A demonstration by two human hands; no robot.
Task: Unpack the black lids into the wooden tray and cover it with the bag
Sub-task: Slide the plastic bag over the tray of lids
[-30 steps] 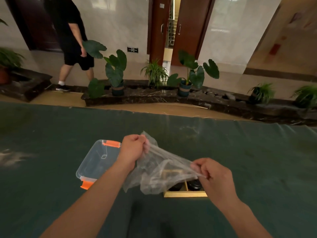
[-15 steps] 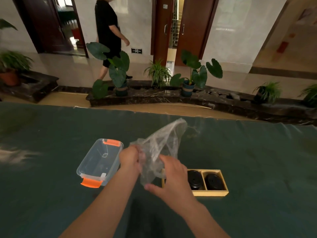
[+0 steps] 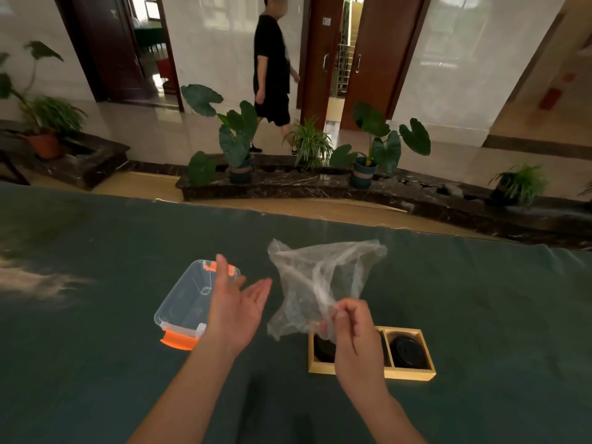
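Container of clear plastic with orange clips (image 3: 192,304) sits leftmost on the dark green cloth (image 3: 96,363). The left hand (image 3: 235,307), closed on the bag half a second ago, is now spread open and empty. The crumpled clear plastic bag (image 3: 320,283) is pinched by the right hand (image 3: 355,334) alone, above the two-compartment wooden tray (image 3: 413,374); one round black lid (image 3: 407,350) is seen in each compartment.

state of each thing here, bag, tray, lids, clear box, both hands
plastic bag: empty, held up, not on tray
wooden tray: uncovered
black lids: one in each compartment
clear box: open, empty
left hand: open, holding nothing
right hand: pinching the bag
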